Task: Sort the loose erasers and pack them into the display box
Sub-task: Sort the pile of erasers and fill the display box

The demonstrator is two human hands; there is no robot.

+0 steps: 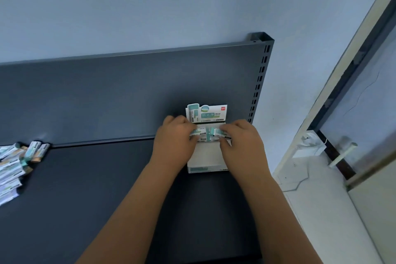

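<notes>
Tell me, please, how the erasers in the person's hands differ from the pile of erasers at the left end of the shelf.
The held erasers are gripped between the left hand and right hand at the display box; the pile lies untouched on the shelf. The held erasers form a tidy row; the pile is jumbled, pointing different ways. Both show white and teal wrappers.
</notes>
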